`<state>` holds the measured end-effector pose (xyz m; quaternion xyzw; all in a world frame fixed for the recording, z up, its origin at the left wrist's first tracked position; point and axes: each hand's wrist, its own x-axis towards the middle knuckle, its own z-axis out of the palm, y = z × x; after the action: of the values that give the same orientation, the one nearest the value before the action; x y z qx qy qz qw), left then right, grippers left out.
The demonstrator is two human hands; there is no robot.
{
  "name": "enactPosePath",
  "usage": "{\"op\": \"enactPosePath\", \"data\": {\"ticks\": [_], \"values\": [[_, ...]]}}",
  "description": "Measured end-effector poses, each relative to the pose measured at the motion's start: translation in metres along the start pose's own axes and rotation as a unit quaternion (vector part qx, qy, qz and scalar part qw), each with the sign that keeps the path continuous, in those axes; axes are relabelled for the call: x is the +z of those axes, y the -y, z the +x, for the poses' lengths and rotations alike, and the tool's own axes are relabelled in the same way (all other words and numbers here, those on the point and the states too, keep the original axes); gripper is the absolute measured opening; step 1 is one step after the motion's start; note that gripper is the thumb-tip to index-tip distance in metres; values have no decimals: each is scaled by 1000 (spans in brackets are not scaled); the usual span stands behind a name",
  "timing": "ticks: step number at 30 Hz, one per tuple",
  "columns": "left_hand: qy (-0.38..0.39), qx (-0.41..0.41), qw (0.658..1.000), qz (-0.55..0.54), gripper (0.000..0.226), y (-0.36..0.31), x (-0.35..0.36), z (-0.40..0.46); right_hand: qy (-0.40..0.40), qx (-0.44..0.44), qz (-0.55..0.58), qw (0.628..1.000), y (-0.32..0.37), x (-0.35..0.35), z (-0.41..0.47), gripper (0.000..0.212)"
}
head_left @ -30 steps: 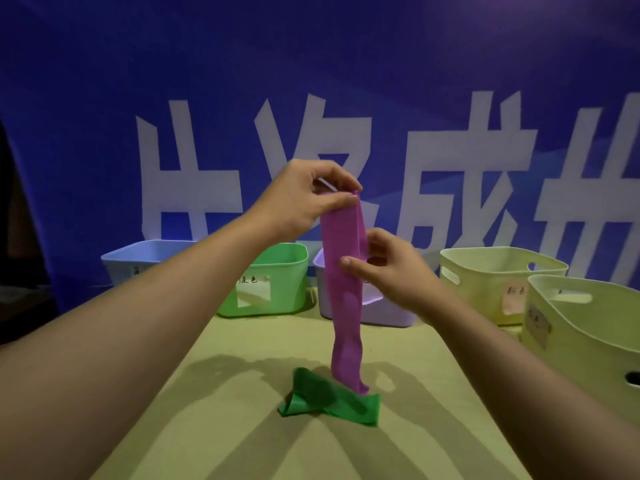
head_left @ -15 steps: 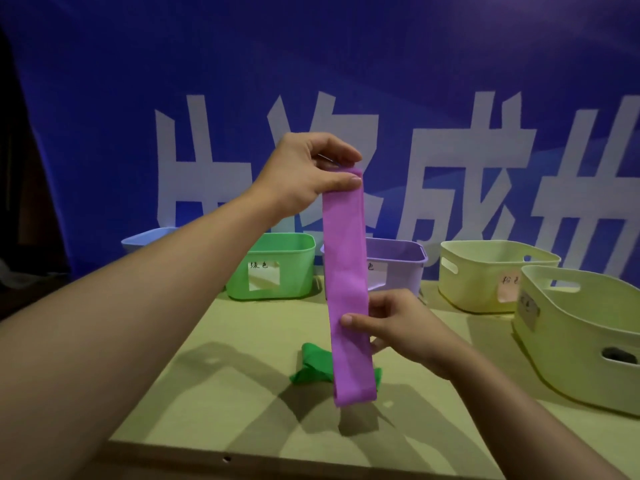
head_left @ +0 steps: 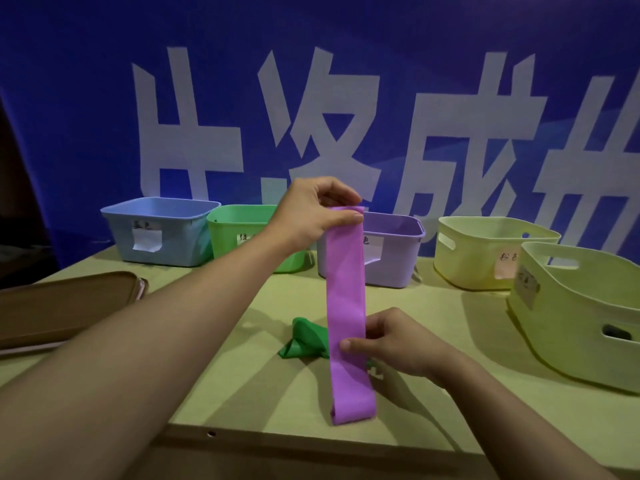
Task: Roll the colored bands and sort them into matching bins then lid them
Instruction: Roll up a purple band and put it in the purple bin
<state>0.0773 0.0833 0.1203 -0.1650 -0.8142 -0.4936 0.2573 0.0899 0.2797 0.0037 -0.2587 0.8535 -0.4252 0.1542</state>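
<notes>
Step, by judgement: flattening band before rolling.

Left hand [head_left: 313,211] pinches top of purple flat elastic band [head_left: 347,306]; band hangs over tan surface [head_left: 225,375]. Right hand [head_left: 391,341] pinches it lower down; hands well apart. Crumpled green elastic band [head_left: 304,339] lies behind.

Next: roll band tight, drop into lavender plastic bin [head_left: 391,251].

Bin labels handwritten; green plastic bin [head_left: 235,233] reads "绿", rest unclear. Blue banner [head_left: 346,81]: big white characters, partly hidden.

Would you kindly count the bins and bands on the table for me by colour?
Blue bin: 1
Green bin: 1
Purple bin: 1
Pale yellow bins: 2
Purple band, held in both hands: 1
Green band, crumpled on the table: 1
Total: 5 bins and 2 bands, 7 things.
</notes>
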Motion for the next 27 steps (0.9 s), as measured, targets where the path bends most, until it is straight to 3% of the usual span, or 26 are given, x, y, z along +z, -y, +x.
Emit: {"op": "enactPosePath", "data": {"ticks": [8,11,15,19,27], "values": [[8,10,1000,-20,24,26,17,8,-83,21,-35,996,-27,-12,34,40],[11,13,999,-35,26,44,24,11,-160,-31,67,984,-32,-24,50,48],[5,9,999,-40,25,71,33,11,-230,-128,223,938,-22,-31,74,27],[3,7,999,-49,26,97,45,11,-266,-150,259,916,-24,-31,101,29],[19,15,999,-45,28,120,55,10,-263,-159,333,891,-42,-17,115,29]]}}
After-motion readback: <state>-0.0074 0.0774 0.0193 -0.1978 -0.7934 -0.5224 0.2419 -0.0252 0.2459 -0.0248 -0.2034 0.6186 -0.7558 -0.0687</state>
